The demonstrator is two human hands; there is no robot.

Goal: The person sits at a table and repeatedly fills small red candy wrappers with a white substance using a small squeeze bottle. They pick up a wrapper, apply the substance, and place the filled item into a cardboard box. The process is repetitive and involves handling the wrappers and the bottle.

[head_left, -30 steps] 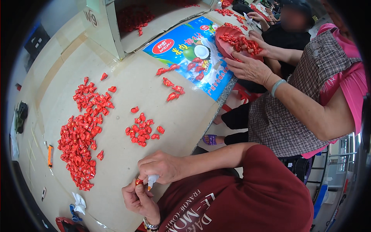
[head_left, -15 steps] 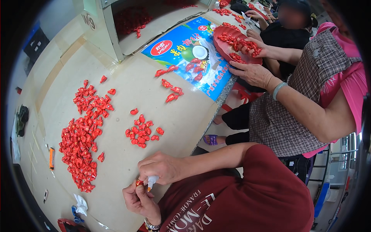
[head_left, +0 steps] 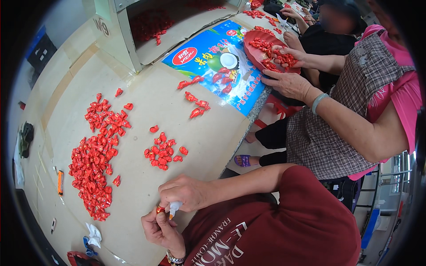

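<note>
My left hand point(head_left: 162, 230), with a metal band at its wrist, pinches a small shiny red-and-gold piece point(head_left: 160, 209) near the table's front edge. Close beside it, my right hand point(head_left: 183, 193) holds a small white squeeze bottle point(head_left: 175, 205) with an orange tip pointing down; its fingertips also meet at the red piece. A small cluster of red pieces point(head_left: 162, 153) lies just beyond my hands. Farther left spreads a large heap of red pieces point(head_left: 93, 164). Several longer red pieces point(head_left: 197, 105) rest beside a blue printed sheet point(head_left: 177, 66).
At right, a co-worker's hands point(head_left: 293, 84) work in a red scalloped tray point(head_left: 250, 53) of red pieces. A grey-white cabinet point(head_left: 116, 44) stands at the back. Along the left lie an orange tool point(head_left: 60, 181), a white tissue point(head_left: 93, 235) and a blue-handled item point(head_left: 88, 247).
My hands, the red piece and the bottle stay almost still. The co-worker's hand has shifted slightly in the tray among the red pieces.
</note>
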